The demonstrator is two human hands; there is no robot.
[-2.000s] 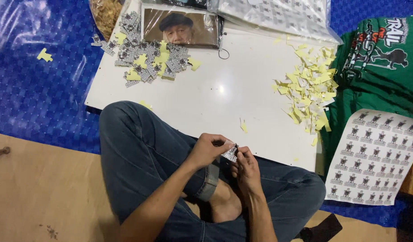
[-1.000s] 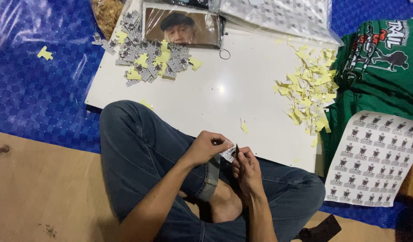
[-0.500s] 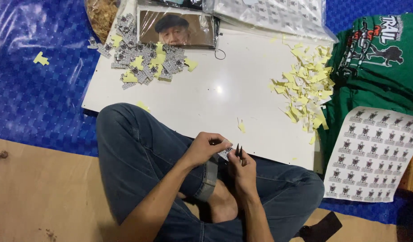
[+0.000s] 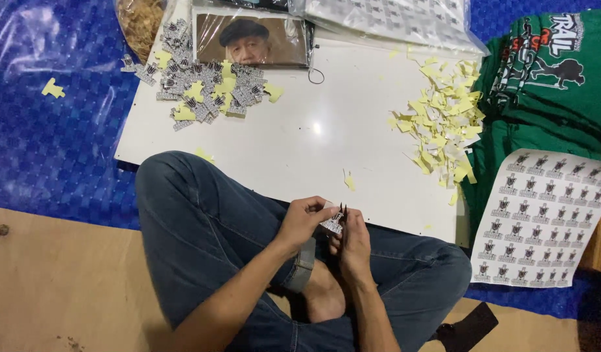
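1. while the person sits cross-legged in blue jeans (image 4: 203, 221), both hands meet just off the near edge of the white board (image 4: 300, 143) that lies on the floor.
2. left hand (image 4: 304, 221) is closed, pinching a small black-and-white sticker (image 4: 331, 223) between thumb and fingertips.
3. right hand (image 4: 354, 241) is closed on small dark scissors (image 4: 343, 210), whose tips point up and touch the sticker's right edge.
4. the board's middle is bare, leaving open room between two heaps.
5. a pile of cut stickers (image 4: 203, 91) mixed with yellow bits sits by the far left corner, some spilling over the left edge.
6. yellow backing scraps (image 4: 444, 130) crowd the right edge, with a few loose bits nearer the hands.
7. an uncut sticker sheet (image 4: 542, 218) lies right of the board, partly on folded green shirts (image 4: 542, 85).
8. a portrait photo (image 4: 251, 39) sits at the far edge.
9. blue patterned sheet (image 4: 53, 143) lies left of the board, brown floor (image 4: 66, 280) nearer.
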